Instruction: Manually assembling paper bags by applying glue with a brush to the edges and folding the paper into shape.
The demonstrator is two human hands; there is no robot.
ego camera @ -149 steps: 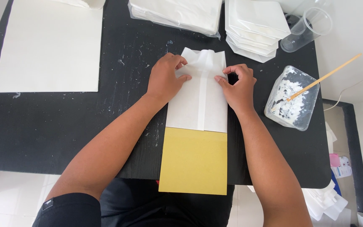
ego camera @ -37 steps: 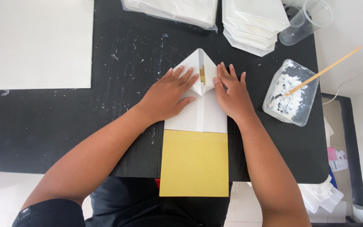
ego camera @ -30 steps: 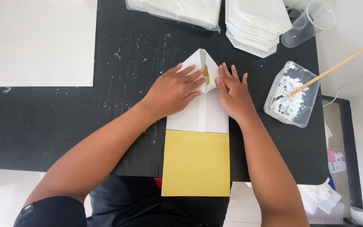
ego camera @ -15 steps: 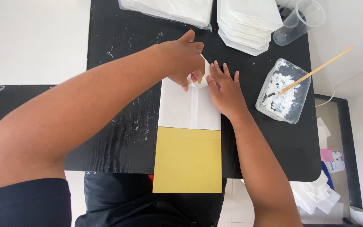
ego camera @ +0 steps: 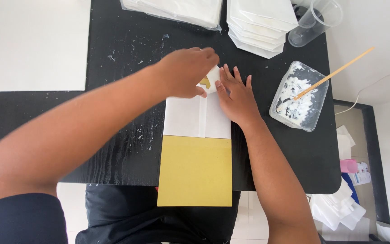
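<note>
Both hands are on the white paper bag (ego camera: 197, 118) at the middle of the black table (ego camera: 113, 135), but their work has split within the last second. A second ago the two lay flat, side by side, over the pointed fold at the bag's far end. Now the left hand (ego camera: 187, 72) has risen off the sheet, and its arm crosses the view from the near left. Its fingers are curled shut around the white flap (ego camera: 212, 74) at the far tip of the bag, pinching it between thumb and fingertips, and a bit of yellow lining shows just beneath. The right hand (ego camera: 235, 97) has barely shifted: it lies open and flat, fingers spread, pressing the right side of the bag just beside the flap and gripping nothing.

Judging by that change, the pressing of the fold is over and the flap is being turned or lifted while the other hand pins the bag in place. The yellow board (ego camera: 195, 171) sits under the bag's near end and juts past the table's near edge, as before. To the right of the bag stands the clear tub of white paste (ego camera: 299, 97) with a wooden stick (ego camera: 335, 74) resting in it, untouched. Beyond the bag lie stacked folded bags (ego camera: 262, 22), with a clear cup (ego camera: 314, 20) to their right.
</note>
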